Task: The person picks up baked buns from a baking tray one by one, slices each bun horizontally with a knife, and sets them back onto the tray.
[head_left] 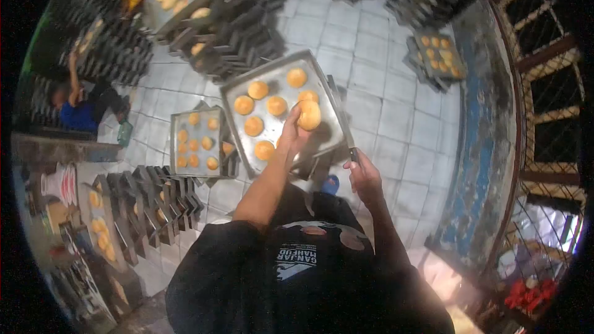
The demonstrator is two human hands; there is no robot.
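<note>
A metal tray [238, 133] with several round golden buns lies below my hands, on a stack whose edges show beneath it. My left hand [294, 135] grips a golden bun [309, 115], raised over the right part of this tray. Just outside the tray's lower right corner, my right hand [364, 174] is closed on the dark handle of a knife [354, 154]. The blade points up alongside the tray's right edge. Another bun [264, 150] sits on the tray near my left wrist.
A smaller tray of buns [197, 118] stands at the left, and one [440, 77] at the upper right. Tall stacks of trays [241, 43] rise ahead. A person in blue [80, 114] is at the far left. A barred window [550, 117] is on the right.
</note>
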